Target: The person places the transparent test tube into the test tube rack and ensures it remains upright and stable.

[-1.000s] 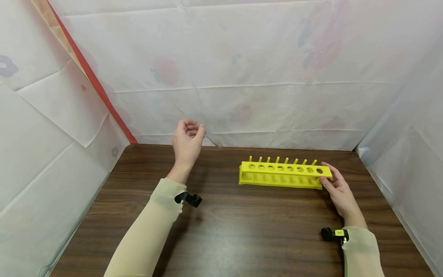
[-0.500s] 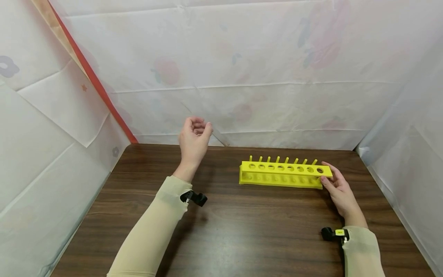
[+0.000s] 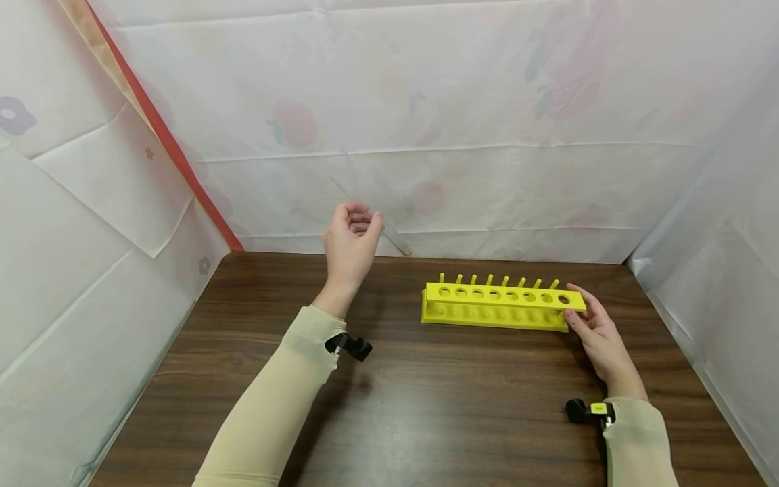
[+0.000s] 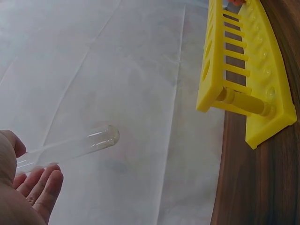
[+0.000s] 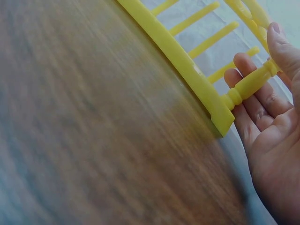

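My left hand [image 3: 351,238] is raised above the back of the table and grips a clear glass test tube [image 3: 395,238] in its curled fingers. The tube slants down to the right past the hand, its rounded end free [image 4: 79,145], with my left hand's fingers [image 4: 40,185] beneath it. A yellow test tube rack [image 3: 499,308] with a row of empty holes stands on the table to the right, also seen in the left wrist view [image 4: 243,70]. My right hand [image 3: 593,331] holds the rack's right end [image 5: 187,70], thumb on top and fingers [image 5: 262,101] behind the end post.
The dark wooden table [image 3: 426,406] is walled in by white sheeting [image 3: 456,135] at the back and on both sides. A red strip [image 3: 164,135] runs down the left corner. Bare tabletop lies between the rack and the near edge.
My left hand has carried the tube to the right, toward the rack, and slightly higher. The right hand and the rack have stayed put.
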